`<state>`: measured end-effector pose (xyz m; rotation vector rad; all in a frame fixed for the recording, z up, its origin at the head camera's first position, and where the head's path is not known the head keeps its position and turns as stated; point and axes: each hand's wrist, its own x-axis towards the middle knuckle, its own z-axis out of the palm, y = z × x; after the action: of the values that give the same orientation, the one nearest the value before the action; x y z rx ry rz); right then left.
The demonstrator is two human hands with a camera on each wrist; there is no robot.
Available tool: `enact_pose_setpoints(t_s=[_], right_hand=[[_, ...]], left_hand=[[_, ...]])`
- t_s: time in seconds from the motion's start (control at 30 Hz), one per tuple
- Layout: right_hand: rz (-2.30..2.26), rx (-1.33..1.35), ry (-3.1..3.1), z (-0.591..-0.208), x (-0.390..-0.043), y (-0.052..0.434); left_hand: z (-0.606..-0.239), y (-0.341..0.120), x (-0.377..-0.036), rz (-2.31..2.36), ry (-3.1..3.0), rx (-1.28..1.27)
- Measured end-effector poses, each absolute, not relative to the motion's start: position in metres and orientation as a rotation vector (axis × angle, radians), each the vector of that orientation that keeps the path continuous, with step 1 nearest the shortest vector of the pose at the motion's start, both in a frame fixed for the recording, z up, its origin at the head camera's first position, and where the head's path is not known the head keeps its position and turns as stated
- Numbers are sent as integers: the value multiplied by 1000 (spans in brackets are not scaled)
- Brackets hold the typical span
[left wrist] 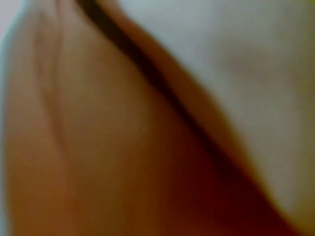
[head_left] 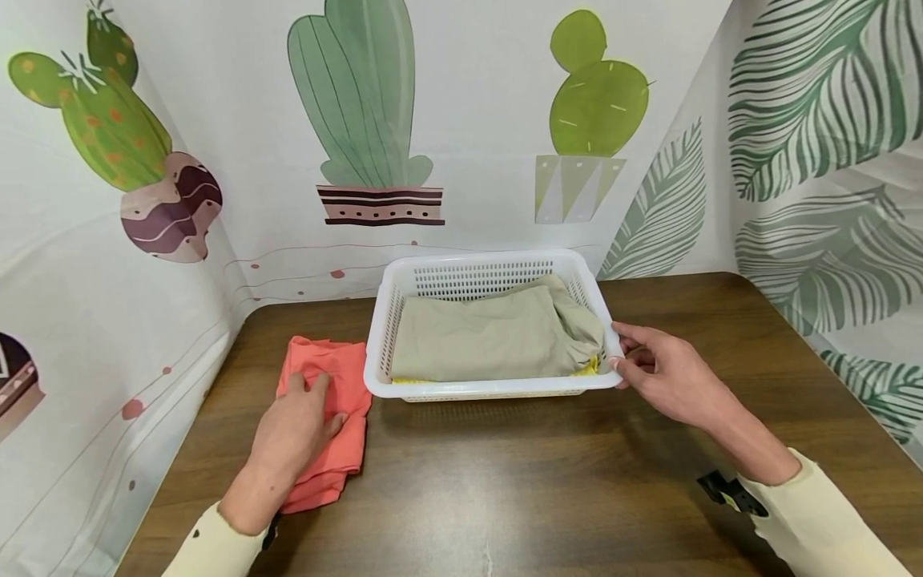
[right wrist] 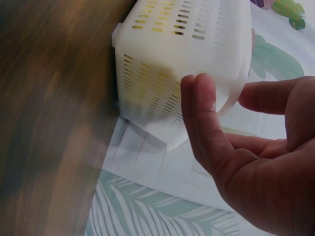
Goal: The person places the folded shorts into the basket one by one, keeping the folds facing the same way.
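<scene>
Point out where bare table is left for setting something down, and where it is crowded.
Free: the table in front of the white basket, between both forearms, and right of the right hand. Crowded: the left side, where the left hand rests on the orange cloth beside the basket.

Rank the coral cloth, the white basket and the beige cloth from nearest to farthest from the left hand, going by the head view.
1. Coral cloth, on the table's left: the left hand rests on it.
2. White basket, just right of that cloth.
3. Beige cloth, inside the basket, beyond its left wall.
</scene>
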<state>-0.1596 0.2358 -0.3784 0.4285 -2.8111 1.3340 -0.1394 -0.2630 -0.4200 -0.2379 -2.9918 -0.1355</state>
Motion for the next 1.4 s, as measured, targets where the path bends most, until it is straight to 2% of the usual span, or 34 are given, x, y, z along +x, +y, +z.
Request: enact_pose_setpoints(t_s=[1.4], right_hand=[[1372, 421, -2810, -377, -159, 235]], left_hand=[[-413, -272, -131, -232, -3088, -354]])
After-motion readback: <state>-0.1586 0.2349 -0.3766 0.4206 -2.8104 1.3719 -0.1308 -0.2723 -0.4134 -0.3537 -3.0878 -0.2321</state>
